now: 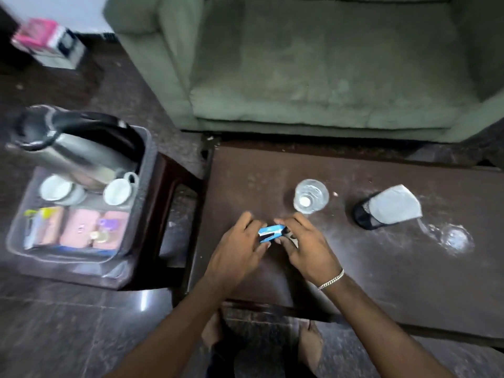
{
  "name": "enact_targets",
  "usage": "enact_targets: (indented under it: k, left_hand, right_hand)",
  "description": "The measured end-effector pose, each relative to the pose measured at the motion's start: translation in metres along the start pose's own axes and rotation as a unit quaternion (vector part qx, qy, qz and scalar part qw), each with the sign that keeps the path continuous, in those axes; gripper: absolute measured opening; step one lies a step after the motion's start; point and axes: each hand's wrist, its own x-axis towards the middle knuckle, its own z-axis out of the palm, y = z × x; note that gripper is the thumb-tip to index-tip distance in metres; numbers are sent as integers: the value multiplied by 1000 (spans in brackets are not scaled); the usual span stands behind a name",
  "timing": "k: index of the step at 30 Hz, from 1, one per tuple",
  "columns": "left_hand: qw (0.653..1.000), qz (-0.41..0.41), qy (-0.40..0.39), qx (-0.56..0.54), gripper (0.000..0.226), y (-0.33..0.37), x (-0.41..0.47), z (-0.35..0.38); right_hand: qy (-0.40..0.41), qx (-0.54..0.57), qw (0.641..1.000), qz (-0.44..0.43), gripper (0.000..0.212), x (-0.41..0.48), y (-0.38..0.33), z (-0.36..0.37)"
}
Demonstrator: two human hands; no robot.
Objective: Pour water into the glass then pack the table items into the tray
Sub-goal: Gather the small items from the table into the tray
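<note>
Both hands meet at frame centre on a small blue stapler [271, 232]: left hand [240, 248] pinching one end, right hand [302, 245] the other, likely a pickup for packing. Glass [311, 196] stands just above them on the table [395, 282]; tray [79, 203] sits lower left, already crowded.

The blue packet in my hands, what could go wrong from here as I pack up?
1. The glass stands just beyond both hands; a careless reach could tip it.
2. The tray sits off to the left on a separate stand, already crowded with kettle and cups, so the blue packet might knock something.
</note>
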Motion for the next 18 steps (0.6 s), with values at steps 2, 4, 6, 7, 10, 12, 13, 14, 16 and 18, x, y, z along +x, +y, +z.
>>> enact_targets:
  k: [2, 4, 6, 7, 10, 12, 13, 14, 16, 18]
  left_hand:
    - [999, -20, 29, 2, 33, -26, -14, -39]
    - [997, -38, 60, -5, 34, -51, -29, -73]
    - [994, -54, 95, -3, 35, -81, -46, -107]
    - [992, -65, 110, -5, 35, -96, -54, -122]
    - [985, -87, 149, -13, 34, -138, -75, -160]
    - [981, -88, 172, -11, 35, -166, -88, -181]
    - [979, -93, 183, -10, 35, -180, -95, -190]
    - [976, -104, 190, -10, 33, -192, -99, -196]
    - [970, -142, 199, -8, 30, -220, -109, -206]
    - [962, -179, 205, 0, 29, -240, -113, -211]
  right_hand:
    - [-12, 13, 999, -33, 36, 23, -39, 17]
    - [-26, 21, 998, -61, 35, 44, -75, 35]
    - [-42, 28, 995, -91, 35, 66, -112, 57]
    - [-48, 29, 993, -106, 35, 77, -131, 70]
    - [-62, 24, 987, -148, 35, 107, -179, 106]
    - [-72, 15, 984, -165, 36, 123, -209, 131]
    - [-76, 11, 982, -172, 37, 130, -223, 144]
    - [-79, 4, 980, -182, 37, 135, -234, 154]
    - [-85, -17, 976, -202, 38, 149, -256, 178]
    - [-99, -57, 970, -215, 38, 162, -272, 198]
